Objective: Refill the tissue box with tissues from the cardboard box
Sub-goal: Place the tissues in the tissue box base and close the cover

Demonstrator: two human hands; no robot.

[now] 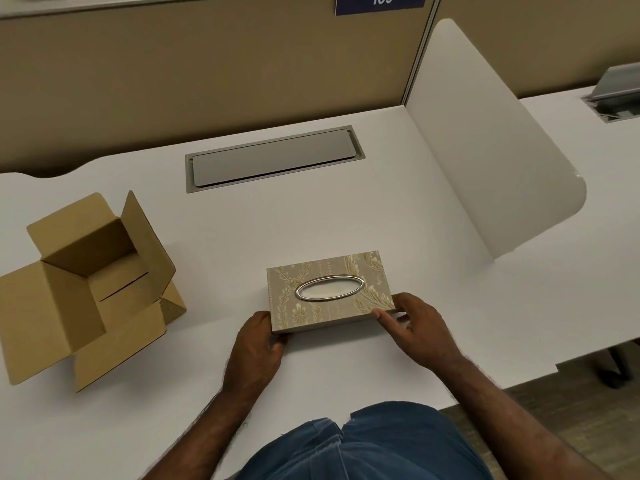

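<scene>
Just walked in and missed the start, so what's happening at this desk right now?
A person stands at a white desk with both hands on a patterned tissue box. The left hand grips its near left corner and the right hand its near right corner. The box lies flat with its lid on, something pale showing through the oval opening. The cardboard box sits to the left, flaps open, and looks empty.

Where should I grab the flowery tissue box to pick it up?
Hold the tissue box by its two short ends, one hand from each side. It lies flat and wide, too broad for one hand, and the left hand and right hand already sit at those near corners.
</scene>
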